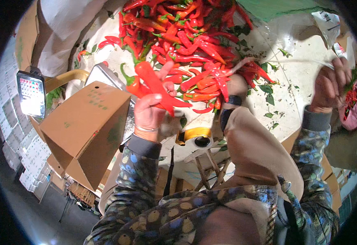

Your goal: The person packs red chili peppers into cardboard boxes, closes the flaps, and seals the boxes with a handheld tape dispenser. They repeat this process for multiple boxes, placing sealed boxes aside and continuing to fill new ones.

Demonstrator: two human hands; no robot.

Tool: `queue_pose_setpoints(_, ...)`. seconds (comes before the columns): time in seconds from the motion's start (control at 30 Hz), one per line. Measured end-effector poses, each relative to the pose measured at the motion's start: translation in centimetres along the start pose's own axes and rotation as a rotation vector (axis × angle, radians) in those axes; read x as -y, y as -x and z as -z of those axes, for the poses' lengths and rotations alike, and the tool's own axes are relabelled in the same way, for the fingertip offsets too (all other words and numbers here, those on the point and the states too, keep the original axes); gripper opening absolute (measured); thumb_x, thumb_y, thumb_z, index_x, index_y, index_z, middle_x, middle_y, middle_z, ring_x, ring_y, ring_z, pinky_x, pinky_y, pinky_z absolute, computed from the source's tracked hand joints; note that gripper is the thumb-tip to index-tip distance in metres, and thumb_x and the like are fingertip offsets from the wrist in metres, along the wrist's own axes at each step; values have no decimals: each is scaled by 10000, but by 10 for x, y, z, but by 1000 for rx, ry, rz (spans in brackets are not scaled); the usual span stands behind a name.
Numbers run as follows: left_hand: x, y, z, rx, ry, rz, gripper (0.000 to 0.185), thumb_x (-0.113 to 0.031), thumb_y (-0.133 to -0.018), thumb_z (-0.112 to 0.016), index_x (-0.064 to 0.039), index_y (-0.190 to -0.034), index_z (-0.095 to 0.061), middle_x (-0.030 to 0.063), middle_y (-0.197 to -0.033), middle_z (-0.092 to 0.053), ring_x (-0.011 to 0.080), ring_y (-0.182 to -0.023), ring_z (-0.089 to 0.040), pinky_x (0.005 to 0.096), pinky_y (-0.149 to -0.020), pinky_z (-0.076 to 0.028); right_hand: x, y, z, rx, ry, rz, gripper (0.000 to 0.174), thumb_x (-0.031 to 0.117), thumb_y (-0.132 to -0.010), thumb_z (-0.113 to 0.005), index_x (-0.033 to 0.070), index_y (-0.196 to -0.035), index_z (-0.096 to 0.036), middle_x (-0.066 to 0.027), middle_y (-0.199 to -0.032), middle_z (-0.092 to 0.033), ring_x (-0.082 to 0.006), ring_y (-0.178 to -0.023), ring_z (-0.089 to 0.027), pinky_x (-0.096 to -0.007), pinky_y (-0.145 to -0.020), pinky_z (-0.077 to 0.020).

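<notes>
My left hand (149,111) grips a few red chili peppers (149,79) with green stems, held up in front of the floor. Below and behind them spreads a large heap of red chili peppers (178,33). My right hand (331,82) is raised far to the right, its fingers curled and blurred. Something green (353,78) shows beside those fingers; whether they hold it is unclear. A thin pale strip (295,62) runs from near the peppers towards this hand, and where it ends I cannot tell.
A cardboard box (86,116) stands at left, near a lit lamp (31,93). Between my legs are a yellow-and-white roll (201,137) and a wooden stool (209,168). Loose leaves (268,95) litter the pale floor sheet (284,79). A pink bag (351,113) holds red bits.
</notes>
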State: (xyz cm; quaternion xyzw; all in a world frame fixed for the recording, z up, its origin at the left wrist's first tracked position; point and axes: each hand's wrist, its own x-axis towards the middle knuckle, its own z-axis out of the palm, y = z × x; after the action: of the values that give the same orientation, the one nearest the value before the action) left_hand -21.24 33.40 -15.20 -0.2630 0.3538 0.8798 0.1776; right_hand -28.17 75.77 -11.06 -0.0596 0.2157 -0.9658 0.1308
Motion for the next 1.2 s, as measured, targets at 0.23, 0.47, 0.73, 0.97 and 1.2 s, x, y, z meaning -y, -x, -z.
queue_pose_setpoints(0.23,50,15,85,-266,-235,148,458,42,-745,-576,3,-1193,-488,91,-919,-587,202,-799,-590,371,-772,-504,184,250,144,-1470,1327,-323,266,252,-829,-703,45,-937,-575,-88,-845,-578,-218,-827,-557,-374,-777,-462)
queue_pose_setpoints(0.47,113,36,99,-132,-1055,-294,362,-94,-775,-671,-24,-1095,-519,121,-1019,-552,254,-921,-559,351,-796,-478,11,153,152,-247,2284,-227,598,172,-761,-752,28,-1285,-499,-187,-1268,-535,-340,-1180,-504,-388,-996,-399)
queue_pose_setpoints(0.73,135,-10,59,32,-1797,-529,527,-144,-661,-736,-1,-1107,-495,235,-1340,-429,404,-1246,-415,452,-972,-387,-175,74,125,50,2395,-173,844,95,-634,-689,137,-1417,-378,-180,-1236,-500,-390,-1064,-507,-439,-922,-431)
queue_pose_setpoints(0.97,147,-32,63,89,-2127,-512,912,-209,-538,-844,-151,-1325,-387,192,-1408,-345,345,-1297,-358,583,-994,-254,-161,60,137,-31,2245,-353,818,57,-629,-723,125,-1375,-393,-193,-1180,-516,-417,-1037,-513,-484,-900,-448)
queue_pose_setpoints(1.2,154,-36,54,162,-2305,-617,749,-126,-766,-584,-291,-1447,-318,206,-1375,-392,354,-1218,-436,637,-1000,-264,-174,47,133,-74,2448,-104,705,82,-644,-710,145,-1302,-462,-169,-1205,-477,-402,-1127,-461,-512,-920,-436)
